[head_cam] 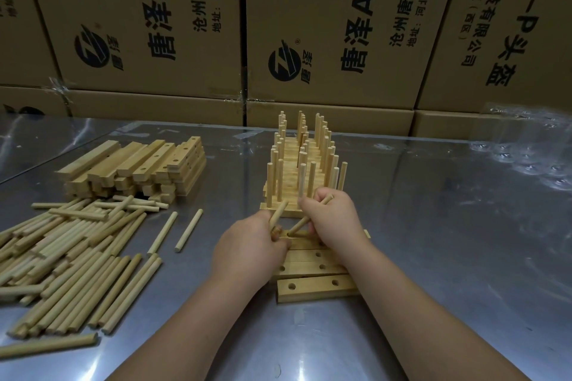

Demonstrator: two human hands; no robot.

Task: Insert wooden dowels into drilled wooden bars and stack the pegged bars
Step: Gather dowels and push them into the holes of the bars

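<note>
Both hands work at the centre of the bench. The left hand [247, 246] is curled round a dowel [279, 213] that sticks up and away from its fist. The right hand [332, 219] pinches a second dowel [305, 221], tilted, with its lower tip meeting the top of the farthest bar under the hands; I cannot tell whether the tip sits in a hole.

Under both wrists I see a row of drilled bars [315, 287] lying flat, side by side, holes up. Just beyond the fingers stands the pegged stack [294, 176], its dowels upright in three lines running away from the hands.

Far to the left of the left hand is a loose dowel pile [68, 260]. Two stray dowels [163, 231] lie between the pile and the left hand. Beyond the pile is a heap of unpegged bars [139, 167], some showing holes.

Surface: a bare metal tabletop [448, 257], glossy, with light glare and smeared reflections. Clear plastic film [526, 158] lies crumpled well beyond the right hand and off to its right.

Room: printed cardboard cartons [325, 25] are stacked as a wall along the table's far edge, with tape on the seams.
</note>
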